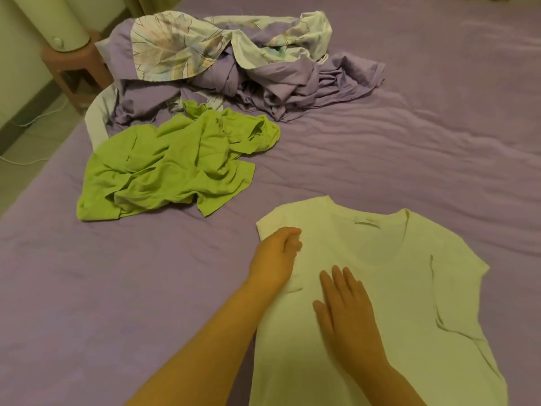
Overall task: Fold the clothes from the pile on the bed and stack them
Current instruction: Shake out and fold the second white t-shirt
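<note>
A white T-shirt [409,282] lies spread flat on the purple bed [409,142], neck pointing away from me, its left sleeve folded in over the body. My left hand [276,253] sits on that folded left shoulder with its fingers curled around the fabric edge. Flat on the shirt's chest lies my right hand [348,312], fingers straight. A crumpled green shirt [172,168] lies to the upper left. Behind it is a heap of purple and leaf-patterned cloth [228,71].
The bed's left edge runs diagonally at the left, with tiled floor and a white cable [26,121] below it. A brown stool [76,68] carrying a white cylinder stands at the top left.
</note>
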Available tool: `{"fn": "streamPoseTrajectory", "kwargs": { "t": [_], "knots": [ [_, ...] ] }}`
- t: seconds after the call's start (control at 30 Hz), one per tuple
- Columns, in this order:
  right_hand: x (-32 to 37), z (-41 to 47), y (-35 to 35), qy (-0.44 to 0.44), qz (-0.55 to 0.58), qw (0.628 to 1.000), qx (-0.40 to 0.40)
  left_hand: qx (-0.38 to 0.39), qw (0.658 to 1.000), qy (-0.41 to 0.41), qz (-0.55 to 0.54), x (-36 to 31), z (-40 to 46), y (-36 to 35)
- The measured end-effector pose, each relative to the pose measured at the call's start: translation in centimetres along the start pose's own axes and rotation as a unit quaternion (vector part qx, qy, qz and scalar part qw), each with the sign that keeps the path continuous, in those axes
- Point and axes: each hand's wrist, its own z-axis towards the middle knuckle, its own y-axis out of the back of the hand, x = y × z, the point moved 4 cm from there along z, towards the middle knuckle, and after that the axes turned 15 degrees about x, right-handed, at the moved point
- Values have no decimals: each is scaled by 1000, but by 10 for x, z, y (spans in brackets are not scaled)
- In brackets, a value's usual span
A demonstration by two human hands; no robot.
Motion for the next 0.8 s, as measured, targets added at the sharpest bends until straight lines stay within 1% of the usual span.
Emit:
{"fn": "streamPoseTrajectory", "kwargs": {
  "t": [0.03, 0.07, 0.1, 0.13, 0.17, 0.23, 0.33, 0.4, 0.47, 0.53, 0.57, 0.7, 0.8],
  "knots": [
    [-5, -10, -3, -7, -17, 1000, 4, -4, 981, -21, 191, 8, 1, -8],
    [-10, -19, -6, -11, -20, 1000, 1, -5, 938, -41, 343, 17, 0, -16],
    [-16, -28, -10, -9, -18, 1000, -9, 0, 894, -49, 445, 28, 0, -24],
    [-21, -35, -15, -4, -20, 1000, -16, -4, 857, -54, 513, 38, -3, -30],
    [-26, -41, -21, 1, -32, 999, -16, -15, 831, -59, 554, 45, -6, -35],
    [-35, -51, -35, 12, -55, 998, -29, -45, 809, -55, 584, 57, -13, -43],
    [-43, -65, -46, 35, -75, 995, -48, -47, 802, -7, 595, 70, -29, -54],
    [-45, -76, -52, 42, -74, 995, -56, -60, 804, -2, 592, 70, -55, -72],
    [-48, -91, -59, 47, -58, 996, -56, -57, 811, -52, 581, 71, -89, -103],
    [-50, -111, -69, 61, -48, 996, -52, -38, 805, -109, 582, 79, -125, -135],
    [-51, -124, -75, 72, -47, 995, -42, -21, 803, -120, 583, 83, -142, -149],
    [-60, -187, -109, 91, -44, 995, -2, 45, 819, -94, 565, 102, -209, -187],
    [-68, -226, -129, 91, -24, 995, 14, 74, 818, -107, 560, 109, -246, -201]
  ]
}}
